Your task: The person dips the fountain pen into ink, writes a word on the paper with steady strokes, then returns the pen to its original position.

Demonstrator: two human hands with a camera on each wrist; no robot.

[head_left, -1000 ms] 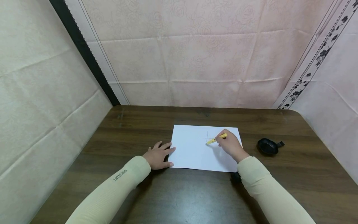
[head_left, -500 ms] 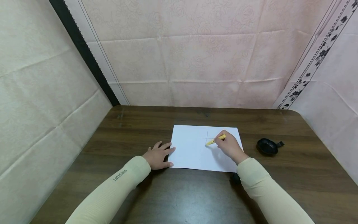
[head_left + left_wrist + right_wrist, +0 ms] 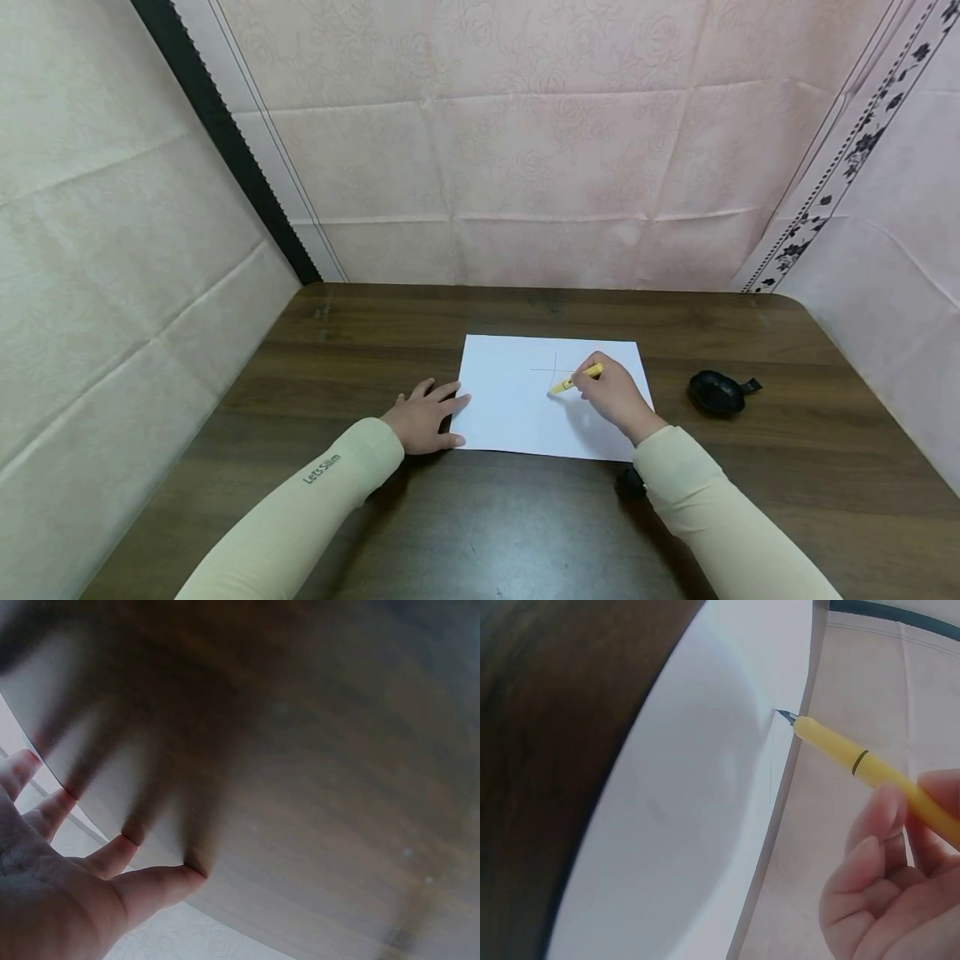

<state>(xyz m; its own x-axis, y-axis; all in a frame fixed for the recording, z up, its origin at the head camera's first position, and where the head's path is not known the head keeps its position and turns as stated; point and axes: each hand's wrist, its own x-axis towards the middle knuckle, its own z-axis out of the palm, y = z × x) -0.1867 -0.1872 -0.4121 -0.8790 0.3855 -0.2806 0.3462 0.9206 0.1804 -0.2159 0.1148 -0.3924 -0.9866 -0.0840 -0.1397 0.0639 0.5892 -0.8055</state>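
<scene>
Plainly one pen (image 3: pixel 870 768), one sheet (image 3: pixel 502 396)

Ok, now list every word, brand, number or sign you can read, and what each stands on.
"LetsSlim": dark print on the left sleeve; any apostrophe or gap is too small to make out.
Paper: thin crossed lines, no readable words.
Yellow pen: no lettering visible.

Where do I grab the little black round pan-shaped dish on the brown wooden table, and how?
Best to pinch the short black handle, probably, coming from the person's right: it sticks out that way from the round black dish, away from the white paper and the right hand holding the yellow pen. The hollow seems to face up, so I'd keep it level.
</scene>
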